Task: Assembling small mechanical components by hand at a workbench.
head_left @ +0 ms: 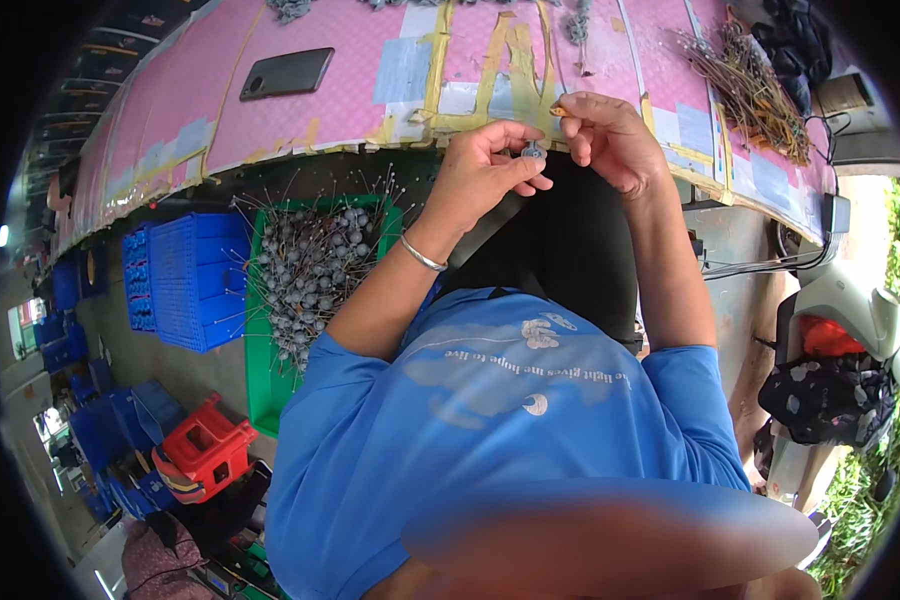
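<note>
My left hand [482, 172], with a metal bangle at the wrist, is closed in a pinch on a small grey piece [533, 150] at the near edge of the table. Just to its right, my right hand [618, 138] pinches a tiny orange-brown piece [558, 111] between thumb and forefinger, its other fingers curled. The two hands are a little apart. Below and left of my left hand stands a green crate [265, 385], heaped with grey balls on thin wires [315, 262].
The pink table [370, 40] is patched with tape. It bears a dark phone [287, 74], grey pieces [576, 28] and a wire bundle [755, 95] at right. Blue crates [192, 280] and a red plastic stool [205, 450] stand left; a scooter [845, 310] stands right.
</note>
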A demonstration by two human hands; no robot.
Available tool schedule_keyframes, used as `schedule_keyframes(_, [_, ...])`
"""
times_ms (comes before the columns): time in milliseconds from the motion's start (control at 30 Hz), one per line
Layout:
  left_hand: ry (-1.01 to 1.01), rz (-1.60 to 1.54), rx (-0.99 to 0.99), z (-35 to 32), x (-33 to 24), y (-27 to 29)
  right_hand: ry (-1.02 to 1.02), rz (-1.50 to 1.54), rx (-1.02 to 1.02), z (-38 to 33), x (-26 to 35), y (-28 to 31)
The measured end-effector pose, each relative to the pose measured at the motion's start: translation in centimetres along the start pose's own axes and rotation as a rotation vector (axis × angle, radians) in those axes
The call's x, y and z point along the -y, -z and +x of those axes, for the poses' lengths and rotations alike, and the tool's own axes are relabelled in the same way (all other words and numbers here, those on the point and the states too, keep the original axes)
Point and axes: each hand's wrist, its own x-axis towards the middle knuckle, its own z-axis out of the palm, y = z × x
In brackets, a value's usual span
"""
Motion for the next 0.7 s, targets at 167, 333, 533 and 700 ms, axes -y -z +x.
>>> schedule_keyframes(167, [-0.079,-0.098,-0.037,-0.1,0.1,-0.6,0.139,-0.246,-0.037,-2.6,-1.4,-1.4])
schedule_keyframes(333, [-0.097,-0.141,-0.104,-0.3,-0.9,-1.0,0.167,-0.307,-0.064,-4.2,-2.4,-1.6])
schedule_keyframes(533, [-0.103,-0.131,-0.179,-0.4,-0.5,-1.0,0.188,-0.346,-0.066,-5.5,-3.2,-1.8])
schedule_keyframes(700, [-0.081,-0.196,-0.195,-0.7,-1.1,-1.0,0.378,-0.359,-0.076,-6.6,-5.7,-1.7])
